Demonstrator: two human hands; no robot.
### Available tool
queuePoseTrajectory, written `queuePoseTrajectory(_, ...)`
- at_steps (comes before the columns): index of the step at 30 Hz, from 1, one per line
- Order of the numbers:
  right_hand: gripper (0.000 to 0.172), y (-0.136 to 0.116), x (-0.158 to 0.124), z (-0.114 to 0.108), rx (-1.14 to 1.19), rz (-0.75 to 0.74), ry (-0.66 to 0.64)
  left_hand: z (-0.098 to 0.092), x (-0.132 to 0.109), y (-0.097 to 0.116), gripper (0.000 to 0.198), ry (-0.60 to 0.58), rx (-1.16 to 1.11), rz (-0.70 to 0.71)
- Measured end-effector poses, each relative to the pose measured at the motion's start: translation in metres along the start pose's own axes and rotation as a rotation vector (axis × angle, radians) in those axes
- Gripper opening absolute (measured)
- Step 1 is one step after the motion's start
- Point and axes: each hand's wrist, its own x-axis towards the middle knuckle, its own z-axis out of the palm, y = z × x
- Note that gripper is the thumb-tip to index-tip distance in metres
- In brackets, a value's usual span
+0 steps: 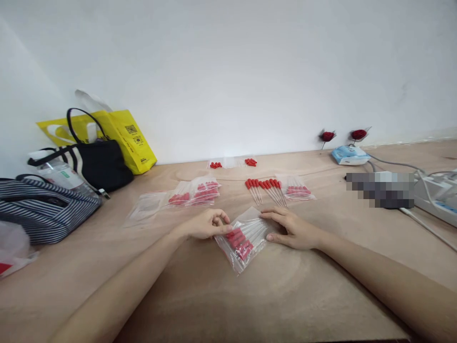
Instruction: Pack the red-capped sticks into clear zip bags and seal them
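**Dropper bag between both hands, left grip unclear: spill and snag risks**

Left hand (205, 223): fingers curled, thumb and index at the bag's left side. Can't tell if they pinch the film or just rest on it. Right hand (294, 229): thumb and fingers spread apart, tips at the bag's right side, not clamped.

Plastic bag (246, 238) sits between them, mid table (300, 295), closer to the near edge than the far one. Red bulbs inside face the near edge, stems slant toward the far right corner. Seal state unreadable. If unsealed and tilted, contents probably slide out. Squeeze too hard and a thin stem end could poke through the film.

Just past the right fingertips, toward the far edge: loose droppers (271, 188), stems aimed back at the hand. A careless forward reach could scatter the fan. Filled bag (298, 188) right beside it, same exposure.

Left of the fan: overlapping bag stack (203, 190). Slick film, so a knuckle brush could shift it.

Toward the right edge: white cable (426, 228) beyond the right forearm. Wide elbow swing might snag it and drag the blurred device (380, 190).
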Motion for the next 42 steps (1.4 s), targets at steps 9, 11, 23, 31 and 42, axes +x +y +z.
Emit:
queuePoseTrajectory(9,0.037,-0.008,0.009,0.010,-0.016,0.186,0.256,0.014,-0.009,-0.011,0.048,0.033,-0.171,-0.163)
queuePoseTrajectory(11,0.030,-0.010,0.009,0.012,-0.036,0.291,0.303,0.011,-0.017,-0.019,0.049,0.112,-0.232,-0.170)
queuePoseTrajectory(23,0.036,-0.043,0.045,0.025,1.117,0.771,0.247,0.036,-0.016,-0.017,0.028,0.352,-0.872,-0.078)
queuePoseTrajectory(31,0.045,-0.047,0.053,0.022,1.341,0.843,0.372,0.054,0.002,-0.005,0.023,0.204,-0.856,0.015)
queuePoseTrajectory(42,0.032,0.062,0.014,-0.064,0.952,0.851,0.725,-0.013,-0.045,-0.070,0.020,0.896,0.451,0.109)
